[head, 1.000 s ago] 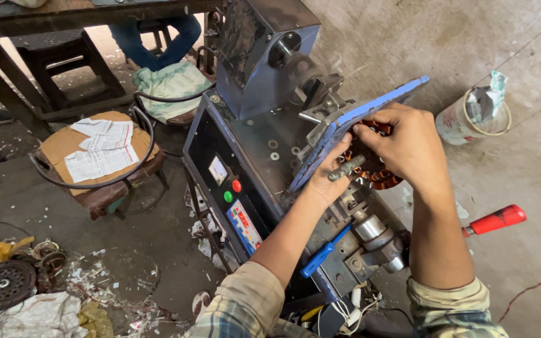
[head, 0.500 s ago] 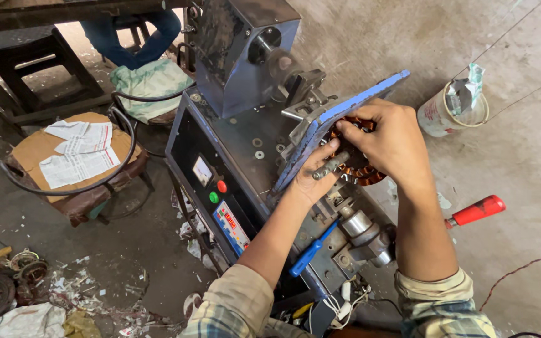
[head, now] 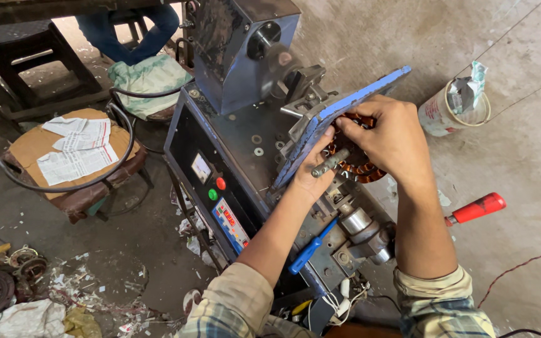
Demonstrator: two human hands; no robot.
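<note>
Reaching over the winding machine [head: 233, 134], both hands worked at a copper-wound stator [head: 352, 164] mounted behind a tilted blue plate [head: 339, 112]. The left hand [head: 311, 169] lay against the near edge of that plate, fingers curled up around it, thumb near a short metal shaft [head: 331, 162] projecting from the stator's centre. The right hand [head: 392, 141] was cupped over the top of the copper windings, fingers bent and pressing on the coil; whether it gripped anything could not be determined. The stator sat right of the machine's grey housing, well above the control panel [head: 217, 200] with its red and green buttons. A blue-handled tool [head: 311, 247] rested on the machine's near end. A red handle [head: 476, 208] lay on the concrete floor to the right. A white tub [head: 449, 109] stood further off. A stool bearing papers [head: 73, 150] stood to the left.
</note>
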